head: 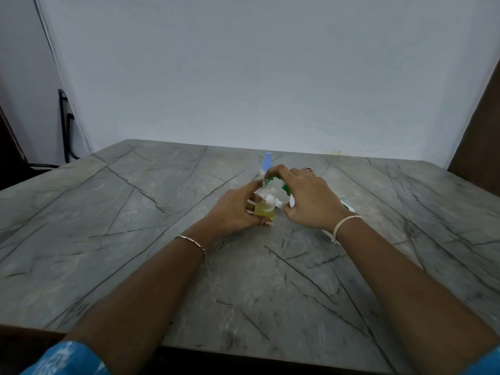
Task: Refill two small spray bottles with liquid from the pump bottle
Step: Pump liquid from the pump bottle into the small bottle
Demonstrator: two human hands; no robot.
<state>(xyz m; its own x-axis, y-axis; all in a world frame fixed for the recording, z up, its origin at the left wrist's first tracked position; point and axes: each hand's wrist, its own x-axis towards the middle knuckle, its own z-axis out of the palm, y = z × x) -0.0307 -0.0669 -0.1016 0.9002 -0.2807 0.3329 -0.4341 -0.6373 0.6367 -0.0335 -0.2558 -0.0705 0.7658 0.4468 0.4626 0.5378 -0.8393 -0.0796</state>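
Head view: a grey, stone-patterned table (135,226) crossed by dark vein lines fills the lower half. Its far edge meets a plain pale wall (243,77). In the left corner a dark cable (65,125) runs down the wall, and a brown panel (479,136) stands at the right edge.

Near the middle of the table the left hand (235,211) grips a small clear spray bottle (265,203), its fingers curled round the body. The bottle stands upright on the table, uncapped, with yellow liquid in its lower part.

The right hand (311,201) holds the pump bottle (285,188), its fingers curled over the green pump head. The green spout reaches to the small bottle's open mouth. The pump bottle's white body is mostly hidden under the palm and wrist.

Just behind the hands a second spray bottle (267,161) with a pale blue cap stands on the table.

A chain bracelet (194,243) circles the left wrist and a white thread band (345,224) the right. Blue sleeves show at the bottom corners.
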